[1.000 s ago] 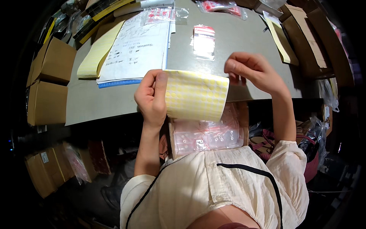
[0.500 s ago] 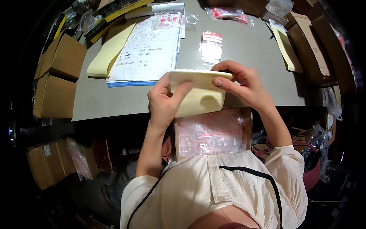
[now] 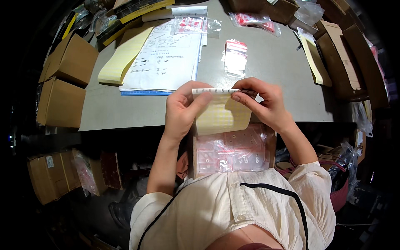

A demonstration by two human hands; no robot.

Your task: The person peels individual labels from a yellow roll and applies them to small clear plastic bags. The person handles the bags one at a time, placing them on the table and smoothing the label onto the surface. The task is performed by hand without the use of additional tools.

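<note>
Left hand (image 3: 182, 109) and right hand (image 3: 263, 102) both pinch the sticker sheet (image 3: 223, 116), bent over, above clear bags (image 3: 231, 152). Printed row (image 3: 216, 91) lines the bend; can't tell if any is peeled.

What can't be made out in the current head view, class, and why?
In the head view:
- Left hand: fingertips, except the thumb's, behind the held yellow sheet.
- White papers: handwriting, too small.
- Brown carton: far end, cut off by the upper edge.
- Open box: bottom, under plastic bags.
</note>
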